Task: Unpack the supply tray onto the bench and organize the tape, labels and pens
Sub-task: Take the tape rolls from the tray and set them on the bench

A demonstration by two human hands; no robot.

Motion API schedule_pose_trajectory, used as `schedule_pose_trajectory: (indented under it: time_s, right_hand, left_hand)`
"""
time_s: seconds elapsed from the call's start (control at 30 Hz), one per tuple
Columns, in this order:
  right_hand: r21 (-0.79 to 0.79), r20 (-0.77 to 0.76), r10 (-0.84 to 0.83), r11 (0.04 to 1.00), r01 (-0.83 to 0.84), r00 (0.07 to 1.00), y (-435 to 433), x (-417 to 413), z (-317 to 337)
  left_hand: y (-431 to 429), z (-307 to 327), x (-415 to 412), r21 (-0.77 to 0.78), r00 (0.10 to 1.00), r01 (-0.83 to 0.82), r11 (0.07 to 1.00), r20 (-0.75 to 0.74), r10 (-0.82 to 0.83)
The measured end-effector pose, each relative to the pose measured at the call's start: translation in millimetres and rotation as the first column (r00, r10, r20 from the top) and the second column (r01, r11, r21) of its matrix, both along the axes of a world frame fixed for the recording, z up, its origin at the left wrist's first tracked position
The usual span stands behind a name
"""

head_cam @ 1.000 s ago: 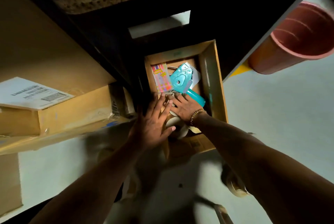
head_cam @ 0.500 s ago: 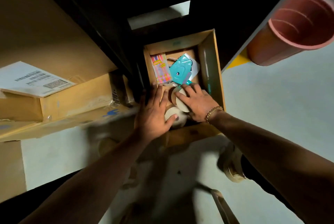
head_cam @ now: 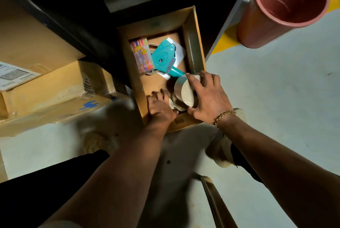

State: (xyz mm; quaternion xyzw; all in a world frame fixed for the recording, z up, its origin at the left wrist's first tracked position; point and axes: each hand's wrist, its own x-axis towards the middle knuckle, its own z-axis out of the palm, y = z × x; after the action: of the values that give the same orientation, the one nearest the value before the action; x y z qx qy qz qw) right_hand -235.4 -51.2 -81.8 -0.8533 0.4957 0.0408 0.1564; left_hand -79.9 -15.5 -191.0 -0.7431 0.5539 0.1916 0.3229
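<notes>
An open cardboard tray (head_cam: 195, 30) sits on the floor under a dark bench. Inside it lie a clear pack of coloured pens (head_cam: 141, 55), a teal tape dispenser (head_cam: 164, 58) and white label sheets (head_cam: 179, 53). My right hand (head_cam: 208, 97) grips a roll of tape (head_cam: 184, 90), tilted on edge near the tray's front right corner. My left hand (head_cam: 159, 108) reaches into the tray's front left, fingers curled down on another pale tape roll (head_cam: 177, 104) that is partly hidden; whether it grips the roll I cannot tell.
A tall pink bin (head_cam: 283, 6) stands at the right on the pale floor with a yellow line (head_cam: 225, 41). Stacked cardboard boxes (head_cam: 55, 80) with a shipping label lie at the left. My shoes (head_cam: 223, 148) are below the tray.
My right hand has taken hold of a tape roll and raised it on edge toward the tray's right side. My left hand slid to the tray's front left.
</notes>
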Motion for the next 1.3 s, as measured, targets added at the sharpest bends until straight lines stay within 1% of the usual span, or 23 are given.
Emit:
schedule_pose_trajectory:
  time_s: [0.1,0.23,0.4,0.47,0.6,0.7,0.8,0.93,1.03,1.2,1.3]
  right_hand:
    - [0.002,0.024,-0.004,1.0,0.004,1.0,-1.8,0.6,-4.8]
    - [-0.003,0.04,-0.014,1.0,0.014,0.999,-4.3,-1.3,-5.5]
    - [0.023,0.057,-0.052,0.998,0.051,0.997,-3.3,3.4,4.0]
    - [0.031,0.065,-0.075,0.997,0.073,0.995,-2.3,6.4,13.1]
    - [0.082,0.1,-0.153,0.986,0.145,0.983,-0.2,6.6,43.0]
    - [0.115,0.138,-0.205,0.975,0.19,0.969,4.0,2.5,72.5]
    - [0.119,0.161,-0.226,0.971,0.208,0.961,10.6,-4.6,110.0]
    - [0.029,0.195,-0.186,0.982,0.184,0.963,29.5,-12.1,170.4]
    - [-0.061,0.197,-0.125,0.988,0.14,0.972,45.5,-14.1,218.2]
    - [-0.175,0.218,-0.034,0.982,0.073,0.975,72.2,-7.1,294.6]
    - [-0.261,0.253,0.033,0.965,0.035,0.967,82.5,2.9,342.6]
  left_hand:
    - [-0.2,-10.8,5.0,0.002,1.0,0.007,1.0,0.028,-0.007]
    - [-1.5,-6.8,7.9,-0.055,0.997,0.078,0.995,0.005,-0.078]
    - [-14.1,20.0,18.7,-0.154,0.965,0.244,0.957,-0.056,-0.255]
    - [-18.0,36.3,23.8,-0.237,0.954,0.263,0.935,-0.08,-0.289]
    - [-13.2,74.3,35.6,-0.441,0.945,0.158,0.883,-0.192,-0.265]
    - [-2.2,115.0,40.5,-0.538,0.946,0.094,0.838,-0.214,-0.244]
    - [15.6,165.2,41.9,-0.588,0.935,-0.021,0.809,-0.298,-0.193]
    - [48.5,240.2,48.8,-0.631,0.902,-0.112,0.768,-0.389,-0.188]
    - [75.1,301.2,55.7,-0.695,0.902,-0.107,0.711,-0.369,-0.225]
    - [114.6,396.1,68.2,-0.765,0.917,-0.109,0.634,-0.324,-0.234]
    - [135.0,451.0,79.6,-0.835,0.92,-0.085,0.543,-0.275,-0.278]
